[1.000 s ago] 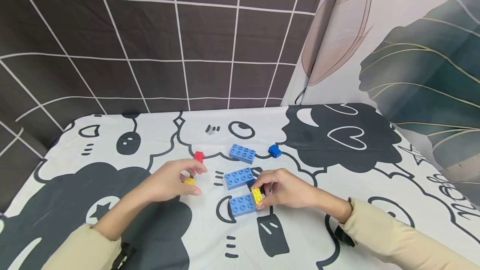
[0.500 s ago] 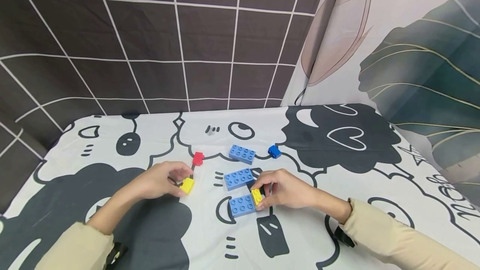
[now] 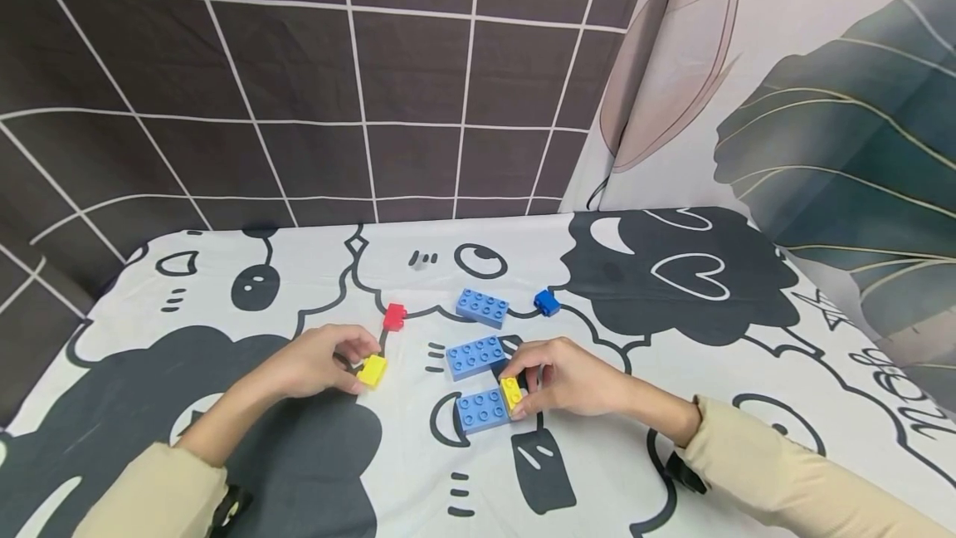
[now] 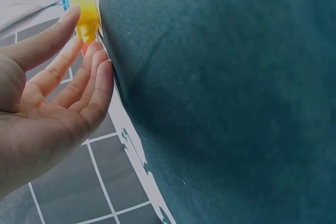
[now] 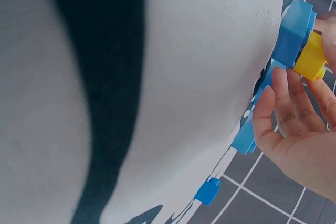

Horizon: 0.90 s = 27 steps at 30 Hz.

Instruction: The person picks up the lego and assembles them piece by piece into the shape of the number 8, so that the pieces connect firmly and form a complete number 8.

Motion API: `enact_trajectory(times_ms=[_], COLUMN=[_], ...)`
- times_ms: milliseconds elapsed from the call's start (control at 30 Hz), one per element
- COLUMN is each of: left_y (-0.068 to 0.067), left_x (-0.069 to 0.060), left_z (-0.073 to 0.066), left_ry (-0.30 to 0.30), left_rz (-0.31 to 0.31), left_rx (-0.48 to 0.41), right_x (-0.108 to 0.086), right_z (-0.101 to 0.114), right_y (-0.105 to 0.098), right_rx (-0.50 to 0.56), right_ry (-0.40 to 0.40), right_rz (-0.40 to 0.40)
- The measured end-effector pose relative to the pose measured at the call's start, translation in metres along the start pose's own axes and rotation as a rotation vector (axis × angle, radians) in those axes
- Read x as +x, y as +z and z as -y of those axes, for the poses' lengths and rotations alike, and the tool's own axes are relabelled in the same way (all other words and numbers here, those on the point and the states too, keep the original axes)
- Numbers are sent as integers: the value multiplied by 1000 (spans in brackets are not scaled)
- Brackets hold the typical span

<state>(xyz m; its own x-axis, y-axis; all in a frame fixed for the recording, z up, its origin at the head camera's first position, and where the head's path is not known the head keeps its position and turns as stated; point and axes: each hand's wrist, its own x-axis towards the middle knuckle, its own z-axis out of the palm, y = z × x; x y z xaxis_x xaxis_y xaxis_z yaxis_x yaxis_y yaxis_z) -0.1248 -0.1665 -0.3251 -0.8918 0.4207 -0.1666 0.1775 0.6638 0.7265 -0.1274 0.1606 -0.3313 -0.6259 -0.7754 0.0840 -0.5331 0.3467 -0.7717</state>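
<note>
Thumb and index finger of my left hand (image 3: 314, 362) (image 4: 52, 114) pinch a yellow brick (image 3: 372, 371) (image 4: 85, 10), its studs pointing away from the palm's near side in the left wrist view. A second yellow brick (image 3: 511, 390) (image 5: 312, 57) is pinched by my right hand (image 3: 571, 376) (image 5: 304, 135). It stands against the right end of the nearest light blue brick (image 3: 482, 409) (image 5: 294, 32). Behind that lies another light blue brick (image 3: 475, 356), close to the right fingertips.
A red brick (image 3: 394, 317) lies just beyond my left hand. Farther back are a third light blue brick (image 3: 482, 307) and a small dark blue brick (image 3: 547, 302) (image 5: 208, 191). The patterned cloth (image 3: 403, 471) meets a dark grid-patterned curtain (image 3: 411, 160) at the back.
My left hand has shifted slightly left with its yellow brick, which shows more fully, as does the red brick. My right hand holds its place.
</note>
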Motion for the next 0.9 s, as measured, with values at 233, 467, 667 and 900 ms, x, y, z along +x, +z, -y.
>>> enact_trajectory(times_ms=[233,467,667,900], left_y=[2,2,3,6], left_x=[0,-1,-1,-1], left_z=[1,0,-1,-6], left_ry=[-13,-28,-34,-19], left_rz=[-9,-17,-20,-19], left_rx=[19,42,53,27], right_x=[0,0,0,0], right_z=[1,1,1,1], right_y=[0,0,-1,0], right_rx=[-10,-13,-17,-12], right_ry=[9,13,11,10], right_rz=[-1,1,1,1])
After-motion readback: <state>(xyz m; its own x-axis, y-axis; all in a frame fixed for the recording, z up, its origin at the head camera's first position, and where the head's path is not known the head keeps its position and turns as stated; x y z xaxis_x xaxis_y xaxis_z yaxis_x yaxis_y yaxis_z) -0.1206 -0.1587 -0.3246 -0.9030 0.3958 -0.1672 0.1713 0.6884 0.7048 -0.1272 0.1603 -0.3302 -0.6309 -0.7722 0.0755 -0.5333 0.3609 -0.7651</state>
